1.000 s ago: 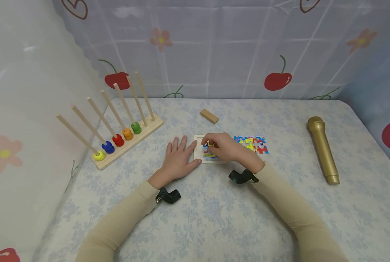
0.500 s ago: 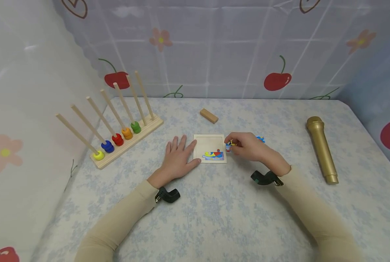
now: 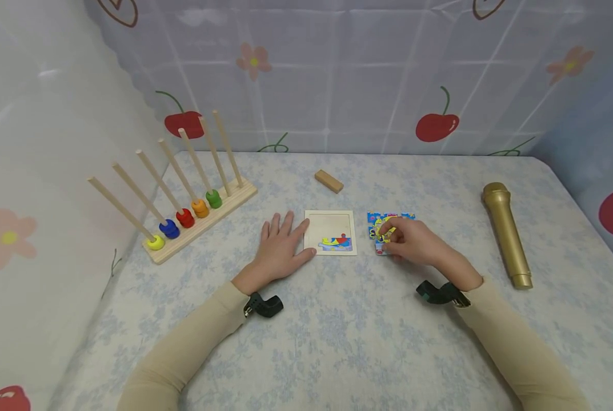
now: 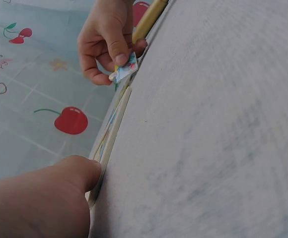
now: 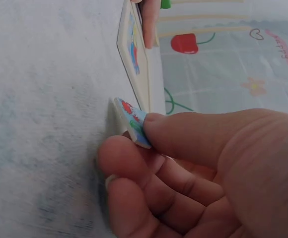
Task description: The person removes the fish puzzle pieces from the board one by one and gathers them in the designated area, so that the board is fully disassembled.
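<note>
My left hand (image 3: 280, 251) lies with fingers spread, forefinger and thumb at the left edge of a square wooden puzzle tray (image 3: 355, 234). Joined, brightly printed puzzle pieces (image 3: 336, 244) fill part of the tray's lower right. Right of the tray, my right hand (image 3: 414, 242) pinches a puzzle piece (image 5: 132, 119) between thumb and fingers; the piece is light blue with a red crab print and stands tilted in the right wrist view. More blue and yellow puzzle pieces (image 3: 375, 218) lie just beyond the right hand, partly hidden by it.
A wooden stacking rack (image 3: 234, 200) with tall pegs and coloured beads stands at the left. Behind the tray lies a small wooden block (image 3: 329, 181). A gold microphone-shaped object (image 3: 509, 234) lies on the right side of the cloth-covered table (image 3: 327, 342).
My right hand has moved from over the tray to the right, to the loose pieces, uncovering the tray's bare floor. The left hand has stayed at the tray's edge.
</note>
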Tool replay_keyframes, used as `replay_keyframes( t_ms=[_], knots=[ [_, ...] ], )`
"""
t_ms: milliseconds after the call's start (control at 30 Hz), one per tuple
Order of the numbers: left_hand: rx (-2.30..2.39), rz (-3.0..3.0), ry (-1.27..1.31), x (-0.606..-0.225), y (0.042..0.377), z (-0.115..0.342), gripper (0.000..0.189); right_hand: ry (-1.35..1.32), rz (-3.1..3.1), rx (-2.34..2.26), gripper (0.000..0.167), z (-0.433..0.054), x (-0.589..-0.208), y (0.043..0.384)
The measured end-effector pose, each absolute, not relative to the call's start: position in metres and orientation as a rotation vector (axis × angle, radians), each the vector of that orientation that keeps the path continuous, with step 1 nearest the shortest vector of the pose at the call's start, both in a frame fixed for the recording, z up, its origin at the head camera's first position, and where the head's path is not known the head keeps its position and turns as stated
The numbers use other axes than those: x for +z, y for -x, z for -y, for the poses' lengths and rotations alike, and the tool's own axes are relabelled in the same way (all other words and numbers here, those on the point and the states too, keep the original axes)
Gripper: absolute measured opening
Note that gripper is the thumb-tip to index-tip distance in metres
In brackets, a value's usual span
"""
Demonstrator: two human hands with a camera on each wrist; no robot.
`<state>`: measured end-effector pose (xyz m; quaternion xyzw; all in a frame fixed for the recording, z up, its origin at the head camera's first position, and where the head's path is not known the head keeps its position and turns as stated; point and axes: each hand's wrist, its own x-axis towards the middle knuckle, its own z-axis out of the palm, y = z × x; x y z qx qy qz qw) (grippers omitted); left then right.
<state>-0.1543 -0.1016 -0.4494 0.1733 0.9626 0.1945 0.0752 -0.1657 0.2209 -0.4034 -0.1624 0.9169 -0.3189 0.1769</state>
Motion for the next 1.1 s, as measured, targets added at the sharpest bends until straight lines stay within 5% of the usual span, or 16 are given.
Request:
replay_keyframes(
  t_ms=[1100],
  knots=[
    [0.593,-2.879,-0.505,-0.448,0.154,0.101,0.074,0.599,-2.708,-0.857,0.024,-0.216,-0.417,0.161]
  ],
)
